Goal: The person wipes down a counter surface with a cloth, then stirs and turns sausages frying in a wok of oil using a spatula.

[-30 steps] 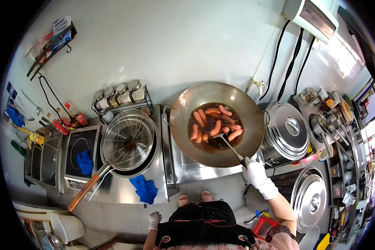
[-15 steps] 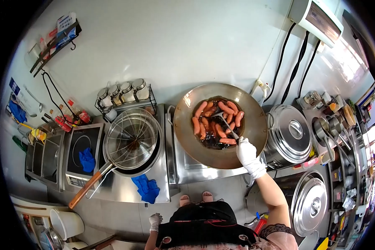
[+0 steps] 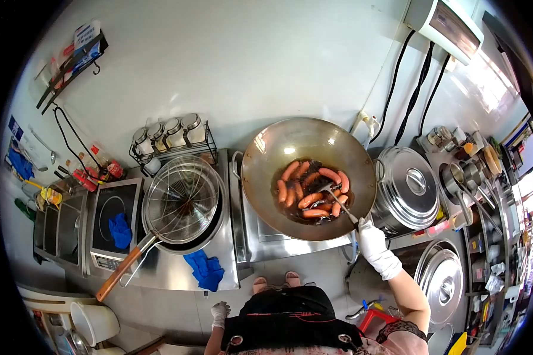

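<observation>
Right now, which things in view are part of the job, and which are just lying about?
In use: right hand, spatula, sausages, liquid, wok.

Apparently just lying about: strainer, jars, blue bundles, lidded pot beside the wok.

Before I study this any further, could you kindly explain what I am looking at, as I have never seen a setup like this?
There is no machine here: a person works with two gloved hands, filmed by one camera worn on the head, looking forward and down. The right hand has its grip on a long-handled utensil, whose far end is among sausages in liquid inside a wide wok. The left hand hangs low beside the body, with nothing visible in it. On the counter to the left are a wooden-handled strainer, resting over a pan, and a crumpled blue item. To the wok's right stands a lidded pot.
</observation>
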`<state>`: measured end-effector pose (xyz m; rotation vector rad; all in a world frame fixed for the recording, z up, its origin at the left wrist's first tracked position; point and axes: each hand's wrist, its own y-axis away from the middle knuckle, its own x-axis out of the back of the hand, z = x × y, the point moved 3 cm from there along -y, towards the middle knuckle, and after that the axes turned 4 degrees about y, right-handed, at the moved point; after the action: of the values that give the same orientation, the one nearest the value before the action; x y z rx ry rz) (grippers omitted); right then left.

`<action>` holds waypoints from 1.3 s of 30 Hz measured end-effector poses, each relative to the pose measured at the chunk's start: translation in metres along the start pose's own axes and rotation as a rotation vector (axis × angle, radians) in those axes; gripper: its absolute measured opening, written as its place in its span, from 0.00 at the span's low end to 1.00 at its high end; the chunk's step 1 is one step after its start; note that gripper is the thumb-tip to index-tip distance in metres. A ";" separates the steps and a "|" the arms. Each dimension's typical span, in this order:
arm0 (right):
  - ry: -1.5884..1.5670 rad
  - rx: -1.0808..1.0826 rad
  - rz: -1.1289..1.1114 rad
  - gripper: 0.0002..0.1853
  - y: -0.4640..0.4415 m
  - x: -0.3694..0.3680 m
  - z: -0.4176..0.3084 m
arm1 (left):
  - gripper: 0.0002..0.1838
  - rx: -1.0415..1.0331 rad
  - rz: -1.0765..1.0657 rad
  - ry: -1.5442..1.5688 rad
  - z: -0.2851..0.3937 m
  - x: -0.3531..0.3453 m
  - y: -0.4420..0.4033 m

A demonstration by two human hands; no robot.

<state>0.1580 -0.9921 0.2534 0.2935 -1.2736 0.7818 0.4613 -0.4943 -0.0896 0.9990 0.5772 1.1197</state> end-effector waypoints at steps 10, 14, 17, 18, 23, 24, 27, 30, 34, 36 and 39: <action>-0.588 -0.011 -0.261 0.15 -0.007 0.020 -0.035 | 0.10 -0.058 0.063 -0.051 0.014 -0.010 0.017; -0.635 0.055 -0.037 0.12 -0.042 -0.005 -0.060 | 0.09 -0.045 0.053 -0.041 0.010 -0.006 0.013; -0.419 -0.007 0.052 0.11 -0.072 -0.017 -0.065 | 0.09 -0.029 0.063 0.016 0.007 0.000 0.017; -0.353 -0.027 0.069 0.11 -0.080 -0.019 -0.064 | 0.09 -0.057 0.032 0.048 0.006 0.001 0.018; -0.143 -0.126 0.078 0.12 -0.096 -0.047 -0.040 | 0.09 -0.028 -0.004 0.069 -0.005 0.010 0.009; -0.103 -0.098 0.101 0.08 -0.094 -0.042 -0.033 | 0.10 -0.032 -0.001 0.064 -0.005 0.009 0.012; 0.024 -0.058 0.154 0.06 -0.078 -0.034 -0.018 | 0.10 -0.016 0.076 0.025 -0.003 0.006 0.021; 0.000 -0.064 0.086 0.07 -0.055 -0.018 -0.005 | 0.09 -0.084 0.092 0.007 -0.022 0.010 -0.002; -0.082 0.004 0.030 0.10 -0.026 0.006 0.015 | 0.09 -0.104 0.051 -0.012 -0.018 0.004 -0.002; -0.229 -0.003 -0.023 0.22 -0.013 -0.002 0.029 | 0.09 -0.060 0.082 -0.034 0.006 -0.007 0.026; -0.277 -0.029 -0.037 0.21 0.001 0.033 0.037 | 0.09 -0.102 0.053 -0.093 0.016 -0.016 0.026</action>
<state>0.1329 -1.0022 0.2947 0.4113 -1.5334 0.7074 0.4568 -0.5129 -0.0609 0.9772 0.4170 1.1326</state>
